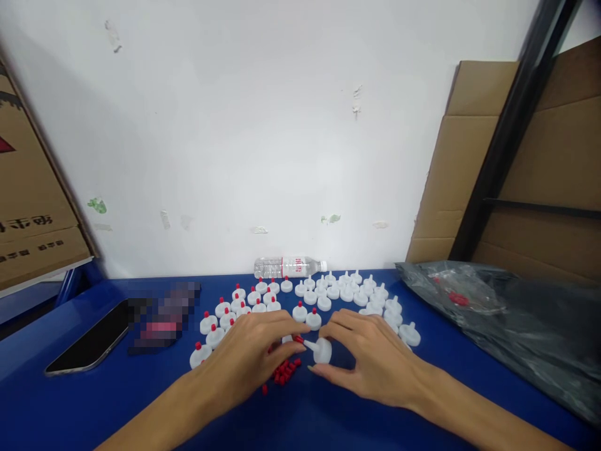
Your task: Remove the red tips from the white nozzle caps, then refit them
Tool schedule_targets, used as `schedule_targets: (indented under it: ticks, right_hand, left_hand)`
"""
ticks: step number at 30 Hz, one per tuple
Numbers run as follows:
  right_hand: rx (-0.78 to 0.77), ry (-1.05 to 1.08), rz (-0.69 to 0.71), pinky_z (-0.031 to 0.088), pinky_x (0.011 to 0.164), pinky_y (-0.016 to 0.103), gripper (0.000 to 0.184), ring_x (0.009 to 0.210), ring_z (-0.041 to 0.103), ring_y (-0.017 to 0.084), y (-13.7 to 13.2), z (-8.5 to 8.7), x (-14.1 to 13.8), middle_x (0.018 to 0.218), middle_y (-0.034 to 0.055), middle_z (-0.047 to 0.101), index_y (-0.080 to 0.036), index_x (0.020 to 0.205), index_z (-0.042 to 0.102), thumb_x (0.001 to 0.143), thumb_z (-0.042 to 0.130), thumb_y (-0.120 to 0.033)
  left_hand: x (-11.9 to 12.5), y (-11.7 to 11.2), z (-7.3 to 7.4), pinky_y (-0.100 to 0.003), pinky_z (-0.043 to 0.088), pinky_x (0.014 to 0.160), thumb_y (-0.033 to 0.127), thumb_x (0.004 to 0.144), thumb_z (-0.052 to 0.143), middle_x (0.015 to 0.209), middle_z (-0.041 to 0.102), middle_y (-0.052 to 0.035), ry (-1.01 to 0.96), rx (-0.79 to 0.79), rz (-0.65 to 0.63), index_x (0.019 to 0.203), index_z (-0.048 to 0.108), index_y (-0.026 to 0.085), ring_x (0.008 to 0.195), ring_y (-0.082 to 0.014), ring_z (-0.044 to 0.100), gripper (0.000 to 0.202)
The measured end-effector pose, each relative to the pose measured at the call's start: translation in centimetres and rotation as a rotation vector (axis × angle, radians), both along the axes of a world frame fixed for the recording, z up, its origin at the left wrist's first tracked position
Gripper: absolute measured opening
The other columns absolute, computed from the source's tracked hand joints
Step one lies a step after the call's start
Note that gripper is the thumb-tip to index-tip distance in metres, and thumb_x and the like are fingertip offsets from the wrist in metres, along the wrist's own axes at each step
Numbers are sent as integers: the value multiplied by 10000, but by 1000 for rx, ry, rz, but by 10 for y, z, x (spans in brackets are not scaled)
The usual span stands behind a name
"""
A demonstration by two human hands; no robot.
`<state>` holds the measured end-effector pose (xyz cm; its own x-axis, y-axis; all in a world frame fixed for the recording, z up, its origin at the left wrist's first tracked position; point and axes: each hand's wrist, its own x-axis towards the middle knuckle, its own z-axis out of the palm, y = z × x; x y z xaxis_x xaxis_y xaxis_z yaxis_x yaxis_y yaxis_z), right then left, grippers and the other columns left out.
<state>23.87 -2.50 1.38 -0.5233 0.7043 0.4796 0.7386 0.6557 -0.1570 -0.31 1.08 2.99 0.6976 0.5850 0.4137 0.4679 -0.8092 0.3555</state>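
Observation:
Between the thumb and fingers of my right hand (pixel 369 351) is a white nozzle cap (pixel 322 351), tilted so its thin spout points left. My left hand (pixel 263 347) pinches a small red tip cap (pixel 298 339) close to that spout; whether the two touch I cannot tell. Under my left hand lies a pile of loose red tip caps (pixel 284 372), partly hidden by the fingers. Several white nozzle caps with red tips (pixel 227 317) stand upright at the left and middle. White nozzle caps without red tips (pixel 347 292) stand in a group behind my right hand.
A clear plastic bottle (pixel 290 267) lies against the wall at the back of the blue table (pixel 154 401). A phone (pixel 89 338) and a blurred-out packet (pixel 164 318) are at left. Dark plastic sheeting (pixel 488 319) holding a bag of red pieces (pixel 459 298) covers the right side.

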Motion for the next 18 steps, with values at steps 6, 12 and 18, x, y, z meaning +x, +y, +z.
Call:
schedule_targets:
  ticks: [6, 12, 18]
  right_hand:
    - [64, 12, 30, 495, 650, 295, 287, 800, 692, 193, 1, -2, 0, 879, 22, 716, -210, 1001, 689, 888, 705, -474]
    - [131, 80, 115, 533, 629, 301, 347, 724, 716, 192, 1, -6, 3, 847, 53, 757, -183, 1159, 684, 964, 620, -462]
    - [154, 164, 177, 545, 620, 290, 353, 699, 707, 188, -1, -9, -1, 844, 76, 762, -155, 1163, 678, 973, 617, -446]
  left_hand:
    - [2, -1, -8, -257, 508, 735, 251, 997, 597, 958, 740, -18, -5, 44, -56, 1033, 740, 229, 818, -155, 692, 149]
    - [2, 3, -19, -270, 510, 696, 310, 989, 610, 889, 742, -35, -22, 83, -1, 1033, 736, 211, 763, -175, 695, 165]
    - [1, -5, -12, -260, 390, 606, 300, 1066, 440, 826, 671, -18, 138, 87, -25, 949, 667, 198, 688, -151, 611, 276]
